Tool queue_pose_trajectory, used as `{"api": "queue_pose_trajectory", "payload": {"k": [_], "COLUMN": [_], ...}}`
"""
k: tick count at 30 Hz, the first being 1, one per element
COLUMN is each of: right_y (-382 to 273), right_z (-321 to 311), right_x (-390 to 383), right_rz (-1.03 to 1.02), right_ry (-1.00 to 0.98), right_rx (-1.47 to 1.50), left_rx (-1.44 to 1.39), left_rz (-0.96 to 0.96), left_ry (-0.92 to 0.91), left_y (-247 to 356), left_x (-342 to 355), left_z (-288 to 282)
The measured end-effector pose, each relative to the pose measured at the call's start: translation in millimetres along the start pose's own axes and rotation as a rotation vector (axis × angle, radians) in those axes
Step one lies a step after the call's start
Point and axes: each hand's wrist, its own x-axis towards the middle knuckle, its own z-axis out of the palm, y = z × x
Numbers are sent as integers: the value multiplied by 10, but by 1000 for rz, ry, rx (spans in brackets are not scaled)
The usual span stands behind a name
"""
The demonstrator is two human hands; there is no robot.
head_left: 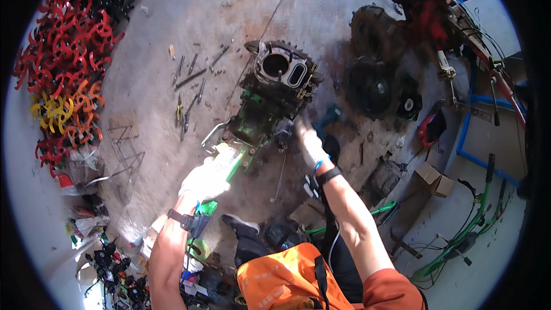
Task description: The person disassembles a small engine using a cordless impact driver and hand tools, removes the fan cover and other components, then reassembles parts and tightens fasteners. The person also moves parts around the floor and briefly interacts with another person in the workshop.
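Observation:
A greasy machine assembly (280, 70), with an open bore on top and a green body (250, 116), lies on the concrete floor. My gloved left hand (204, 180) is closed on the green bar (228, 161) extending toward me from it. My gloved right hand (307, 138) reaches to the lower right side of the assembly, beside a teal power tool (328, 116); its fingertips are blurred, so I cannot tell whether they grip anything.
Several loose hand tools (186, 89) and a wire frame (123, 155) lie left. Piled red, orange and yellow blades (69, 40) line the left wall. Tyres (370, 37), a cardboard box (433, 179) and green tubular parts (476, 218) are right. My shoe (241, 227) is below.

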Motion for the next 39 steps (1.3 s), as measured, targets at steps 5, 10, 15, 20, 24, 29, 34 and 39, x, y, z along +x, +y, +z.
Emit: {"api": "queue_pose_trajectory", "payload": {"k": [5,10,15,20,24,29,34,39], "right_y": [-619,-1134,-1259,-1299,-1218,-1162,-972,-964], "right_z": [-123,-4,-41,-296,-408,-660,-931,-1012], "right_x": [-716,-938,-599,-102,184,753,1023,1129], "right_rz": [187,-123,-96,-220,-217,-276,-258,-294], "right_ry": [-272,-320,-259,-105,-82,5,40,17], "right_rx": [313,567,642,599,628,697,888,700], "left_rx": [123,302,218,384,365,-185,207,328], "left_rz": [18,127,220,322,440,430,494,420], "left_ry": [-24,-89,-137,-196,-295,-602,-501,-352], "left_y": [595,1085,1516,1855,1999,2207,2605,2369], "left_x": [102,265,304,586,1029,1434,1852,1474], "left_z": [-334,-627,-1045,-1383,-1588,-1886,-2207,-2472]}}
